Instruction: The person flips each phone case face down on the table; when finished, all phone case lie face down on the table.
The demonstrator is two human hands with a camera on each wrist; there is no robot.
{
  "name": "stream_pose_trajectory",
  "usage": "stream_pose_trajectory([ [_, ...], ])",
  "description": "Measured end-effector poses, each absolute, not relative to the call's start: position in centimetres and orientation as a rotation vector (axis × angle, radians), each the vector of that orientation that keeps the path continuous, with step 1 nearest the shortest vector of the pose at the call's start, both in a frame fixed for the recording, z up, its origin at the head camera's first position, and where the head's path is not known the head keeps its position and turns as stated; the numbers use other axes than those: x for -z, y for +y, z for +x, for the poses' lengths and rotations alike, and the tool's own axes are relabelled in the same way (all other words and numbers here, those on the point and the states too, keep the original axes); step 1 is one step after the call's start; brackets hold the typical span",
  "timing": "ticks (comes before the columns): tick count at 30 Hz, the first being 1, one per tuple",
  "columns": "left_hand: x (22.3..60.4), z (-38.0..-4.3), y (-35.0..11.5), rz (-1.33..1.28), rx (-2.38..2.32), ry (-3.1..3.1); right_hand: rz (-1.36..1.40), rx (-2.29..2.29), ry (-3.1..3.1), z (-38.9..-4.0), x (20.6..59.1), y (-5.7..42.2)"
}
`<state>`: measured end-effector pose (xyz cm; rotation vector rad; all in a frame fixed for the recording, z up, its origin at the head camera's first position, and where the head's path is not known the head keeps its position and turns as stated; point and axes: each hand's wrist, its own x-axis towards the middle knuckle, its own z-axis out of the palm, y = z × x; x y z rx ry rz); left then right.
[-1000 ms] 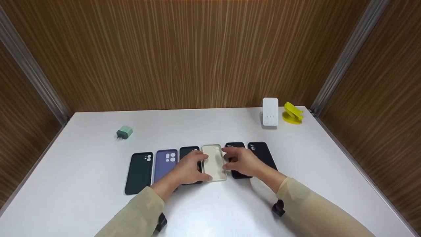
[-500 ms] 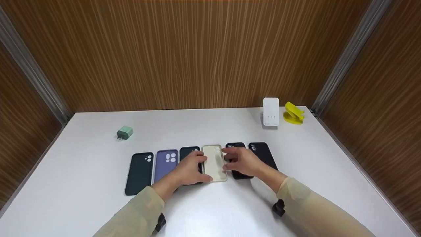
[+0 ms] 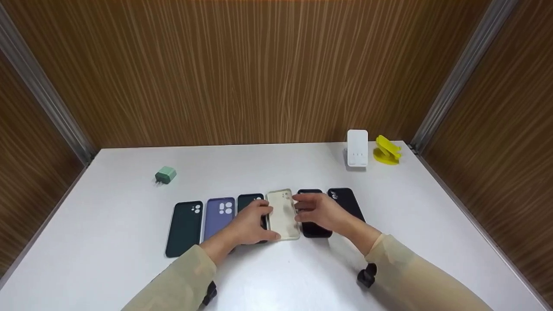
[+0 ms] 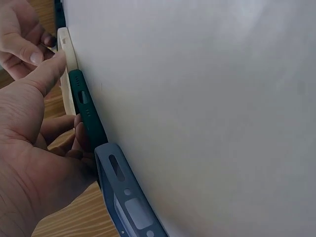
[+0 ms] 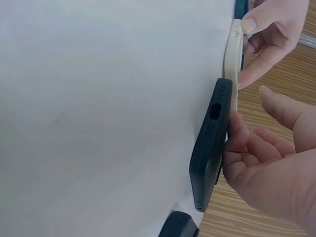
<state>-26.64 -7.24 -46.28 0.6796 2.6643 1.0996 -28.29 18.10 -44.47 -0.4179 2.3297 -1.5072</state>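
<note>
A cream phone case (image 3: 283, 216) lies in a row of phone cases, hollow side up and slightly turned. My left hand (image 3: 249, 223) grips it at the lower left, thumb on its bottom end and a finger at its left side. Under that hand is a dark green case (image 3: 247, 198), partly hidden. The fingertips of my right hand (image 3: 322, 211) are at the cream case's right edge, and its thumb stands apart from the case in the right wrist view. A black case (image 3: 316, 230) lies partly beneath the right hand.
Left in the row are a purple case (image 3: 216, 218) and another dark green case (image 3: 185, 229); a black case (image 3: 347, 203) ends it at right. Behind stand a green charger plug (image 3: 166, 174), a white stand (image 3: 357, 148) and a yellow stand (image 3: 386, 150). Wood-patterned panels surround the table.
The cream case has turned slightly, its upper right corner rising a little and more of its camera holes showing. Both hands stay almost where they were.
</note>
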Motion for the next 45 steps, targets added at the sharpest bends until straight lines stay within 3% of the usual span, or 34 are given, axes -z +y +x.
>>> stream_pose_trajectory([
  [24, 45.9, -26.9, -7.5, 0.685, -1.079, 2.618, -0.131, 1.829, 2.188, -28.7, 45.6, 18.1],
  [45, 45.3, -27.4, -7.1, 0.788, -1.059, 2.667, -0.114, 1.835, 2.084, -28.6, 45.3, 18.0],
])
